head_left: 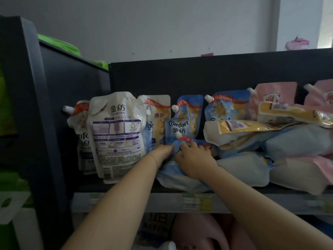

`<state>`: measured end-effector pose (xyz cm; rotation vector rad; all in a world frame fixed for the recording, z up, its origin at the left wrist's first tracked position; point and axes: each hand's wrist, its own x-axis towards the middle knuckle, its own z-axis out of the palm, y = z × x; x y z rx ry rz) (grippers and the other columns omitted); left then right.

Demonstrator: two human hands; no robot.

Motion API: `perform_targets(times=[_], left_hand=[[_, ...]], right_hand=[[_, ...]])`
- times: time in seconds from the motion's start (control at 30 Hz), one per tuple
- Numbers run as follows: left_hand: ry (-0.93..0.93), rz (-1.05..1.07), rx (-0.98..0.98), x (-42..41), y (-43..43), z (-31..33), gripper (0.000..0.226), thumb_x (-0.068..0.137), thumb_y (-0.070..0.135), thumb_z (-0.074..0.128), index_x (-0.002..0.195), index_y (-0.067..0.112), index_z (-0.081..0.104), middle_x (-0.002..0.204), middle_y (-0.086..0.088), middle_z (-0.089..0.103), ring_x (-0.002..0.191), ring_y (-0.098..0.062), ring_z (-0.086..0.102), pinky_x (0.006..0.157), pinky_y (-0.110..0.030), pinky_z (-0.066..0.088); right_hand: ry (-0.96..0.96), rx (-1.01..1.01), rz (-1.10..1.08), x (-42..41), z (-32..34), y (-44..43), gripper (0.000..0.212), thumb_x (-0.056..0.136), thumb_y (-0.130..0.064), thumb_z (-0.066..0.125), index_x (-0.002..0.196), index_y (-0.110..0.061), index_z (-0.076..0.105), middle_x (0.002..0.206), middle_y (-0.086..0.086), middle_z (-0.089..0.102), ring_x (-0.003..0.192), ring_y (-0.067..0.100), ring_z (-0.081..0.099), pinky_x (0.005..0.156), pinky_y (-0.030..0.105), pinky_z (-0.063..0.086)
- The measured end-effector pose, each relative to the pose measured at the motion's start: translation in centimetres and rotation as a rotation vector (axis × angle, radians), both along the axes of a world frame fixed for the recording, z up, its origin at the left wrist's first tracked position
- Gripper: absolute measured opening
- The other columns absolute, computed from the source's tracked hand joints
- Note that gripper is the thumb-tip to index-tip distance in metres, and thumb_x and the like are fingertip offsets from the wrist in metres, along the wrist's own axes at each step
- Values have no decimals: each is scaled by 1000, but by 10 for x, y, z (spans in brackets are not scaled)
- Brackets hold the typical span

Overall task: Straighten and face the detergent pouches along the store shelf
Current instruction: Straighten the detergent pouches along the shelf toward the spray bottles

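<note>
Both bare forearms reach up and forward over the shelf's price-tag rail (196, 202), converging just past its front edge. The hands are close together, either side of one slumped blue pouch (170, 173), which lies straight ahead of them in the middle of the shelf. Its pale base bulges toward the front edge and its white spout (178, 135) points to the back, so its long axis runs front to back, tilted up against the standing Comfort pouch (182, 121) behind it. The right hand (195, 158) is the nearer and more committed: palm down on the pouch's face, fingers curled over its upper part just below the spout. The left hand (162, 150) comes in at the pouch's left edge, wrist straight; its fingertips are hidden there, so I cannot tell whether it grips or merely touches. Standing it up looks like a matter of tipping the spout end upward. To the left a white pouch (117, 134) stands with its back label outward; to the right, a heap of toppled pouches (270, 141) lies sideways. Behind everything is the dark back panel (198, 74).
</note>
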<state>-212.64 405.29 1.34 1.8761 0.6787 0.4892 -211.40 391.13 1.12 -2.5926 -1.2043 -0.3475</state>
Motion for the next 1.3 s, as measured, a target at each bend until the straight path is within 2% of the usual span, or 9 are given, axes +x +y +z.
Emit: perform_targets(times=[0.2, 0.43, 0.53, 0.63, 0.77, 0.9, 1.0, 1.13, 1.3], left_hand=[[-46, 15, -75, 4, -6, 16, 49, 95, 27, 58, 134, -2, 49, 128, -21, 58, 115, -34, 58, 97, -38, 48], [-295, 207, 155, -7, -20, 58, 34, 95, 27, 47, 111, 3, 64, 112, -17, 66, 104, -32, 62, 95, -43, 49], [-450, 274, 224, -24, -21, 74, 27, 98, 36, 42, 91, 16, 60, 99, -10, 67, 93, -27, 64, 87, -41, 52], [-592, 223, 316, -40, -28, 81, 31, 101, 34, 41, 76, 21, 53, 76, 2, 59, 70, -10, 59, 61, -24, 46], [-640, 228, 434, -54, -27, 70, 27, 103, 27, 39, 91, 12, 58, 79, 4, 58, 68, -3, 56, 56, -13, 42], [-661, 316, 546, -68, -21, 66, 18, 99, 14, 40, 107, 6, 54, 92, -2, 61, 79, -13, 59, 68, -26, 47], [-665, 340, 568, -81, -17, 61, 20, 94, 4, 46, 113, 11, 48, 107, 0, 55, 95, -12, 56, 77, -23, 47], [-646, 372, 647, -97, -4, 45, 31, 88, -1, 54, 105, 16, 36, 104, -3, 48, 90, -17, 55, 64, -17, 42], [-510, 427, 1271, -101, -5, 37, 26, 76, 5, 62, 99, 10, 49, 98, -6, 49, 90, -22, 47, 75, -30, 38]], right_hand=[[-47, 199, 77, 0, -1, -2, 48, 97, -52, 37, 132, -19, 42, 136, 11, 44, 122, 34, 45, 101, 47, 34], [-15, 507, 295, 2, 8, -11, 51, 94, -53, 47, 134, -20, 41, 138, 4, 41, 128, 25, 40, 104, 45, 37], [-126, 408, 327, 0, 11, -6, 67, 93, -59, 42, 148, -26, 23, 158, 6, 16, 145, 27, 14, 116, 48, 21], [-205, 212, 282, -3, 10, 1, 101, 80, -75, 47, 152, -33, -10, 160, 7, -17, 147, 30, -14, 116, 53, 9], [-276, 26, 217, -4, -1, 11, 122, 71, -78, 57, 144, -36, -32, 157, 5, -28, 146, 31, -20, 114, 57, 14], [-438, -1, 146, -11, -4, 26, 117, 77, -66, 64, 146, -36, -27, 158, 10, -19, 145, 38, -7, 110, 58, 27], [-489, -88, 130, -15, -1, 41, 116, 82, -45, 71, 146, -37, -25, 157, 13, -18, 144, 42, -3, 108, 56, 29], [-367, -157, 211, -14, 17, 44, 103, 83, -37, 71, 150, -37, -7, 158, 12, -8, 143, 42, 4, 109, 56, 30], [-306, 25, 311, -17, 46, 22, 51, 91, -38, 58, 137, -27, 39, 130, 5, 48, 115, 28, 51, 88, 43, 48]])
